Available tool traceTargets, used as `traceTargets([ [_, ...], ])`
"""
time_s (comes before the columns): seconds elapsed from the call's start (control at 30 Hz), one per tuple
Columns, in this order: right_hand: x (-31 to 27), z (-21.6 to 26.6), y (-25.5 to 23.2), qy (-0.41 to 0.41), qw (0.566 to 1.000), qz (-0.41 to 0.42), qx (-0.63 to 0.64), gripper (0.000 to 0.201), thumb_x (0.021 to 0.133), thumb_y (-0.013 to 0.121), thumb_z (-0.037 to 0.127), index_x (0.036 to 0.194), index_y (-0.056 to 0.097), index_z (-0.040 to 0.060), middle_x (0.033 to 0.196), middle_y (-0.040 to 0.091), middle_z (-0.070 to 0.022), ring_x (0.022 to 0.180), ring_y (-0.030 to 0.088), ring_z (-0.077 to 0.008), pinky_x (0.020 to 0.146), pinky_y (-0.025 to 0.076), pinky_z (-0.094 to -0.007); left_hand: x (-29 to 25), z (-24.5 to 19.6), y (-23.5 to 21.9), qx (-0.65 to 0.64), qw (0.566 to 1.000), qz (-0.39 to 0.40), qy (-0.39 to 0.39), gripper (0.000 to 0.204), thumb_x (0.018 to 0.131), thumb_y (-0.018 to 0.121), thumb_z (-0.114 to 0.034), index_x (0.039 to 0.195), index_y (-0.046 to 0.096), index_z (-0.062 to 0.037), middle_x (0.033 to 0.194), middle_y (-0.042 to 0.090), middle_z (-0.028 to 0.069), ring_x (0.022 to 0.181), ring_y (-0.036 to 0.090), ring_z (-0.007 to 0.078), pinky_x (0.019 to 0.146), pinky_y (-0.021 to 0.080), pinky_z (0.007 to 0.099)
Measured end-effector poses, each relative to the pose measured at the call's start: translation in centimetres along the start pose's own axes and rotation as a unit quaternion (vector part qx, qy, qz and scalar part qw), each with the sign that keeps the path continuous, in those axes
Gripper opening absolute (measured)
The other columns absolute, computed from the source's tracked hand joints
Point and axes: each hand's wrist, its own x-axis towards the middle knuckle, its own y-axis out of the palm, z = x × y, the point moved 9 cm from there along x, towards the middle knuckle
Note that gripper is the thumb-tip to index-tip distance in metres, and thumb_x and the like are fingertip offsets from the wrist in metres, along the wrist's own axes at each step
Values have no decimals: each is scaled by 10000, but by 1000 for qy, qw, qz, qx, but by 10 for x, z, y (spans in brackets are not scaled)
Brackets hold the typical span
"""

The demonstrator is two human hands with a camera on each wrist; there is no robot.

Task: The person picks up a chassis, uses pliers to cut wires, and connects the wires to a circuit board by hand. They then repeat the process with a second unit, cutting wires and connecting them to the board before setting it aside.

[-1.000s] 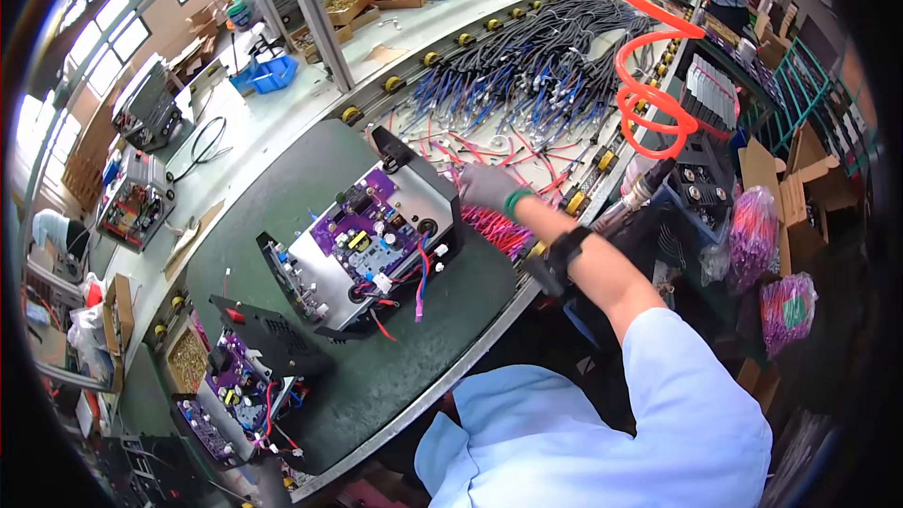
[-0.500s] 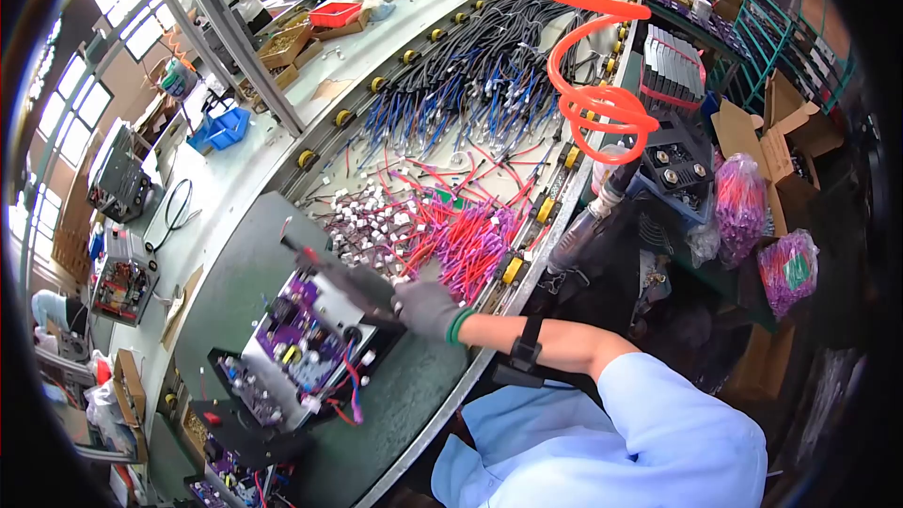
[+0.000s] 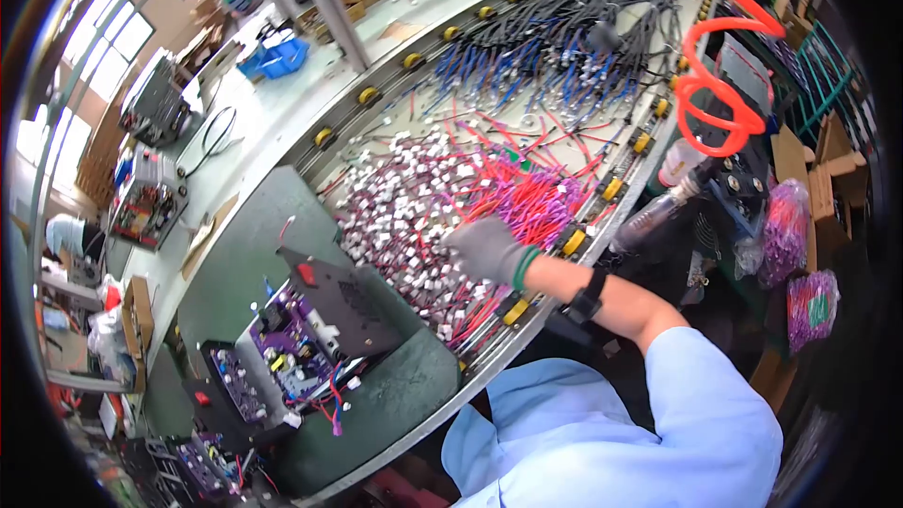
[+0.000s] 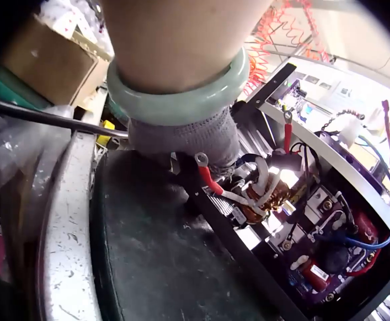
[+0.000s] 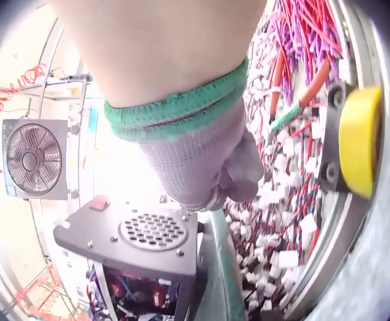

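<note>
My right hand, in a grey glove with a green cuff, hovers over a pile of white connectors. In the right wrist view, the right hand has loosely bent fingers and nothing visible in them. Left of it stands an open metal unit with a purple circuit board and a black vented panel. The left wrist view has my gloved left hand at the edge of an open black chassis, by a red-sleeved ring terminal; its fingers are mostly hidden.
Red and purple wires lie beyond the right hand, with black and blue cables further back. A coiled orange hose hangs at the right. Yellow rollers line the near rail. Another unit sits at lower left.
The unit has shifted toward the lower left along the green surface. My right hand went to its black panel, then came away to the connector pile. The head view has also turned.
</note>
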Motion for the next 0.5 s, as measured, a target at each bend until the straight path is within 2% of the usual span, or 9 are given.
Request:
traceTargets([
  [0.1,-2,-19,16,-1,994,39,-98,180,780,733,244,937,734,155,873,731,-132,828,725,-349,767,550,-492,-29,28,-34,30,999,-27,-7,473,921,694,-83,1364,528,-61,1189,676,101,1023,659,217,914,549,369],
  [0.17,1,-25,33,-25,990,11,-137,173,799,731,268,925,740,149,880,732,-128,842,723,-343,769,548,-483,-46,45,-55,48,998,-48,-7,477,920,695,-77,1366,526,-60,1193,676,102,1024,658,217,914,549,369],
  [0.3,5,-34,7,24,1000,1,8,207,820,734,246,988,756,127,921,738,-130,866,716,-327,758,542,-458,-113,85,-126,98,989,-106,-25,486,918,698,-67,1372,524,-58,1200,675,104,1026,657,217,916,549,367],
  [0.33,5,-45,4,27,999,-10,34,228,829,735,238,1022,760,121,937,737,-134,867,715,-316,753,539,-445,-131,172,-149,114,986,-121,-33,488,917,698,-64,1373,523,-57,1202,675,104,1026,657,217,916,549,367],
  [0.37,6,-65,2,37,991,-52,120,235,856,732,236,1046,761,102,915,739,-117,831,709,-274,737,532,-419,-133,139,-139,-35,990,-138,-6,557,877,721,5,1390,506,-26,1249,662,108,1040,649,216,933,544,358],
  [0.4,10,-87,3,48,973,-89,206,242,883,729,235,1070,762,83,894,740,-101,796,702,-232,721,525,-392,-148,97,-129,-26,987,-156,-21,557,877,721,5,1390,506,-26,1249,662,108,1040,649,216,933,544,358],
  [0.43,8,-99,-9,46,939,-127,317,254,913,715,233,1093,755,60,872,722,-59,782,670,-181,706,510,-353,-159,61,-112,-282,941,-147,-116,285,940,665,-133,1203,686,-26,1154,683,97,1017,627,223,953,504,358],
  [0.47,2,-103,-28,51,890,-161,423,266,943,701,232,1117,747,36,850,703,-17,768,637,-130,690,496,-314,-156,-12,-124,-80,987,-138,-38,277,941,690,-155,1194,672,-44,1104,663,48,1000,607,175,891,505,339],
  [0.5,-9,-91,-55,46,868,-182,460,259,956,689,207,1126,736,18,844,676,10,773,609,-99,681,482,-286,-168,35,-110,-165,971,-125,-120,277,934,706,-168,1181,667,-51,1070,657,38,958,599,170,844,503,340],
])
